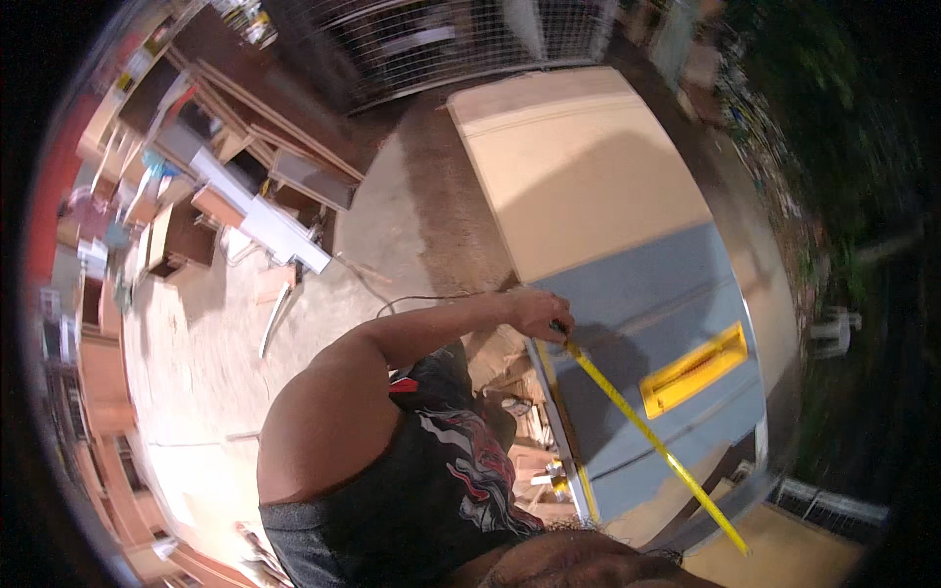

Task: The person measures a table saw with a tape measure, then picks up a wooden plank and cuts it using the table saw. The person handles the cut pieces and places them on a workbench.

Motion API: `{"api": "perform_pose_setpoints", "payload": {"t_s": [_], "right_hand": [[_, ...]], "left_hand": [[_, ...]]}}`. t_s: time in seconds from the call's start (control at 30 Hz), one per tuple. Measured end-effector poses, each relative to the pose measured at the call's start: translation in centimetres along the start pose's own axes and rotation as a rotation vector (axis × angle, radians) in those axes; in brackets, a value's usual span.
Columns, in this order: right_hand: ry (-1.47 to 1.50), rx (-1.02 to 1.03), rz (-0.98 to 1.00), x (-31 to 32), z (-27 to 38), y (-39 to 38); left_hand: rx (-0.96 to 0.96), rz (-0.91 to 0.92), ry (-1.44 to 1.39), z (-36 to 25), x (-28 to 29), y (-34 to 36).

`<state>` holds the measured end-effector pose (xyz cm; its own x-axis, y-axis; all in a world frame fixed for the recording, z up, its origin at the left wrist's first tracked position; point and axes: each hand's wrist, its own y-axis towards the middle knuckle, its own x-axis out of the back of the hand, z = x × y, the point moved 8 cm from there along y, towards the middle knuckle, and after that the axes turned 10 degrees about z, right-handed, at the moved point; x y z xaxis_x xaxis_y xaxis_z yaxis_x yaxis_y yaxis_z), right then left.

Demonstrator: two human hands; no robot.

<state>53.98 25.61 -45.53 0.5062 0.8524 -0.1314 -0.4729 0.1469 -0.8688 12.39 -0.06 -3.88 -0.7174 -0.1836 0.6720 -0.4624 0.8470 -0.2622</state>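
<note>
My left hand (541,314) is closed round the dark end of a tape measure, at the left edge of a work surface. The yellow blade (642,428) runs out from it toward the near right, slanting across a grey sheet (676,284). Its far tip hangs past the sheet's near right edge. A yellow long tool with a slotted middle (694,370) lies on the grey sheet, right of the blade. Part of my right arm (588,563) shows at the lower edge; its hand is out of view.
Beyond the grey sheet lies a large beige board (588,176). Wire mesh (470,39) stands at the back. Wooden frames (270,137) and a white board (260,220) are piled at the left. Offcuts (534,431) lie below the surface's left edge. Dark foliage (833,108) is at the right.
</note>
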Motion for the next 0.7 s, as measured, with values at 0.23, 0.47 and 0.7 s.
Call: {"api": "perform_pose_setpoints", "payload": {"t_s": [0.23, 0.47, 0.7], "right_hand": [[-0.315, 0.021, 0.189, -18.3, 9.4, 1.4], [-0.597, 0.052, 0.412, -39.5, 14.6, -0.6], [-0.881, 0.005, 0.561, -55.9, 15.5, -2.4]], "left_hand": [[0.121, -0.287, -0.443, 7.7, 3.6, -23.3], [0.787, -0.844, -0.667, 21.0, -3.0, -47.1], [1.347, -1.063, -0.904, 21.7, -14.2, -61.6]]}}
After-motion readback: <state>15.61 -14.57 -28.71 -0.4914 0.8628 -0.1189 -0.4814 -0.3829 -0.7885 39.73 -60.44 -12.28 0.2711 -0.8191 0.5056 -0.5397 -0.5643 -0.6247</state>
